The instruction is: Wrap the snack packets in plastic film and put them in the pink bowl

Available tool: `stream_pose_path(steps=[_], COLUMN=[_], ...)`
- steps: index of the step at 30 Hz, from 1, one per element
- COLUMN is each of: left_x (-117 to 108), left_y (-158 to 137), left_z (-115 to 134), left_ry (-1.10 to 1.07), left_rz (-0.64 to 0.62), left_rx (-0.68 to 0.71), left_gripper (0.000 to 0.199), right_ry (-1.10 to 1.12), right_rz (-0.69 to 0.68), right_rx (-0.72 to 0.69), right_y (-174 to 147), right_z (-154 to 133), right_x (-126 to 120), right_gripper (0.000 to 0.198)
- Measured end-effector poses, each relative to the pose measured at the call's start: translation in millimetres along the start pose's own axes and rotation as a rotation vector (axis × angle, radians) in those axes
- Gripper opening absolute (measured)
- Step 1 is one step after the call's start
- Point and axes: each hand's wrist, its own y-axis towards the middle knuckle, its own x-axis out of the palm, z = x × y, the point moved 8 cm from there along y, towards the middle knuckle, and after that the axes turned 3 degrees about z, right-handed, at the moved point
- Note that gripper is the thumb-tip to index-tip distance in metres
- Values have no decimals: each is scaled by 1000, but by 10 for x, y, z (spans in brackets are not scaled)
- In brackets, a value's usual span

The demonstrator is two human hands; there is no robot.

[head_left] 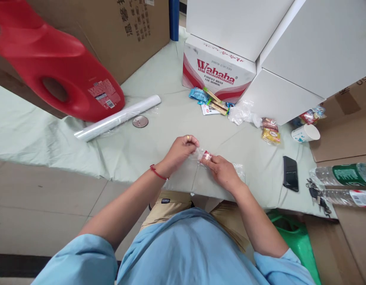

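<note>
A pale green tablecloth (171, 118) covers the table, with a printed brown cardboard box (102, 35) at the back left and stacked white boxes (304, 43) at the back right. A red detergent jug (82, 71) leans across the left side; the Wahaha purified-water carton (218, 73) sits under a white box. Near the jug's base lies a roll of clear film (120, 116). At the right edge, a green-labelled plastic bottle (346, 175) lies on its side, just beside a slimmer bottle (346, 197).

Near the table's front edge, the hands work close together. The left hand (183, 150) — a red cord bracelet (159, 172) round its wrist — pinches crinkled clear plastic (197, 153) between thumb and forefinger. The right hand (224, 171) grips a small red packet (207, 155) between thumb and fingers, right beside that plastic (whether the two are joined, I cannot tell). Further right lie a black smartphone (290, 173), a tipped paper cup (306, 133) and a bunch of keys (319, 200).
</note>
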Motion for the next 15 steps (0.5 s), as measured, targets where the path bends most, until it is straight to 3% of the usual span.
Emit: stream_pose_path(steps=[5, 11, 13, 15], left_x=[479, 663, 735, 819], left_y=[-241, -476, -614, -758], left_z=[192, 222, 178, 59], left_ry=[437, 637, 764, 940], left_rz=[-127, -140, -174, -208], left_rx=[182, 330, 426, 502], left_gripper=[25, 34, 43, 55], right_ry=[14, 183, 270, 327], right_rz=[21, 89, 132, 249], right_rx=[-67, -262, -192, -15], right_y=[4, -217, -304, -386], right_z=[-43, -116, -18, 208], right_x=[13, -173, -216, -231], right_gripper=[41, 25, 29, 32])
